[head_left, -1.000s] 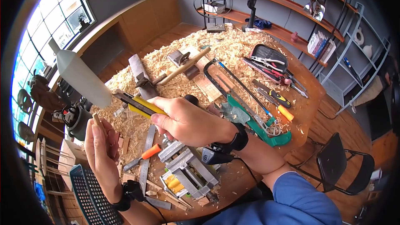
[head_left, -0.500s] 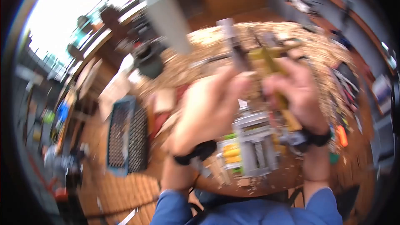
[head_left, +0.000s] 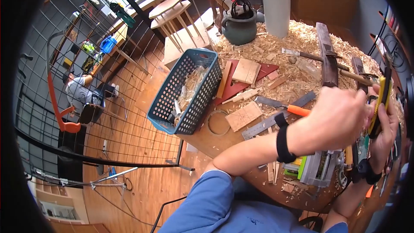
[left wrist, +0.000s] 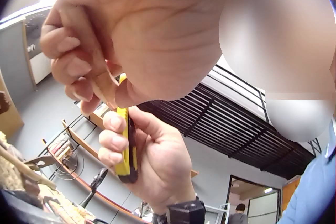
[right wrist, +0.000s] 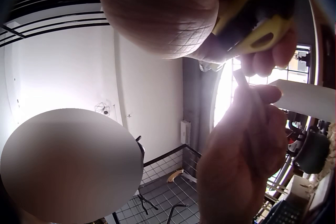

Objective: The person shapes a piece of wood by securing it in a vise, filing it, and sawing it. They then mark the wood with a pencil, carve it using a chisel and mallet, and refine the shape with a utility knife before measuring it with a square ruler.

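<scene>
My right hand (head_left: pixel 387 129) grips a yellow-and-black utility knife (head_left: pixel 381 99) at the right of the head view. Close beside it, my left hand (head_left: pixel 330 118) holds a thin wooden stick (left wrist: pixel 106 88), whose lower end comes near the knife in the left wrist view. The left fingers (left wrist: pixel 79 66) are curled round that stick; most of it is hidden in the head view. Below both hands is a metal vise (head_left: pixel 318 172) on the workbench. An orange-handled chisel (head_left: pixel 297 110) lies left of the left hand, near a steel ruler (head_left: pixel 263 126).
A blue perforated basket (head_left: pixel 172 90) with shavings stands at the bench's left edge. Wood blocks (head_left: pixel 246 71) lie beside it. Behind are a dark pot (head_left: pixel 239 30), a white cylinder (head_left: pixel 276 4) and hammer-like tools (head_left: pixel 327 56) among shavings. A person (head_left: pixel 79 88) sits beyond the wire mesh.
The head view has swung left, bringing the basket and mesh into sight. Both hands now sit at its right side, close together, where they were further apart; knife and stick stay held.
</scene>
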### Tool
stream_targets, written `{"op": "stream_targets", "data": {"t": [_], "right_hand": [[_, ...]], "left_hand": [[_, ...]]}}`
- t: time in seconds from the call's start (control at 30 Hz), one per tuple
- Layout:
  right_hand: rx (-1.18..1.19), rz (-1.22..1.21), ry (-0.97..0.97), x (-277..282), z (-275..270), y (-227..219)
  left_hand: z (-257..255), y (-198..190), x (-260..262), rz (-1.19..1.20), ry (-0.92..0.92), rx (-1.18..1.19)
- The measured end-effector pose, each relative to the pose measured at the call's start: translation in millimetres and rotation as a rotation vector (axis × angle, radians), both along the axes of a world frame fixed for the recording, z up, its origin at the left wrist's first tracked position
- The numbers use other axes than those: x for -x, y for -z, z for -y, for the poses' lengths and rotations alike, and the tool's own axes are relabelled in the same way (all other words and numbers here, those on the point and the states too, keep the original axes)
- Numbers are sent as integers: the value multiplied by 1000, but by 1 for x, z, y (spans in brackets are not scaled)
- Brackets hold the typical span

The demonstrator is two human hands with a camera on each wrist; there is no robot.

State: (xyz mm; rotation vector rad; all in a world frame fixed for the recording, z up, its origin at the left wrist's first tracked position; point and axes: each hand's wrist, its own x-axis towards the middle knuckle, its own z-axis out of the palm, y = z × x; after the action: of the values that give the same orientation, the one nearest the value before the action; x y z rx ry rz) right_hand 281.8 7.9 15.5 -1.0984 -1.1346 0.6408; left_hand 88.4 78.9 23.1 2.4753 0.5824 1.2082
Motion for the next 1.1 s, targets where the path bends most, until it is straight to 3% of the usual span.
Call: {"op": "stream_targets", "data": {"t": [0.1, 0.2, 0.27, 0.37, 0.8, 0.9, 1.07, 1.1], "right_hand": [[-124, -53, -55, -30, 3, 0], [-87, -113, -152, -57, 15, -6], [-131, -129, -118, -48, 17, -12], [-163, -135, -95, -45, 19, -16], [-91, -86, -101, -12, 32, -18], [-111, -67, 80, 11, 28, -22], [-60, 48, 24, 26, 27, -35], [-57, 25, -4, 28, 28, -36]], "left_hand": [[37, 7, -10, -13, 59, -86], [82, 1, -4, 47, 190, -87], [96, -6, 5, 68, 329, -57], [92, -8, 8, 21, 410, -16], [51, -17, 13, 86, 274, -33], [43, -17, 11, 148, 263, -16], [17, -28, 19, 347, 327, 158], [12, -29, 24, 314, 326, 280]]}}
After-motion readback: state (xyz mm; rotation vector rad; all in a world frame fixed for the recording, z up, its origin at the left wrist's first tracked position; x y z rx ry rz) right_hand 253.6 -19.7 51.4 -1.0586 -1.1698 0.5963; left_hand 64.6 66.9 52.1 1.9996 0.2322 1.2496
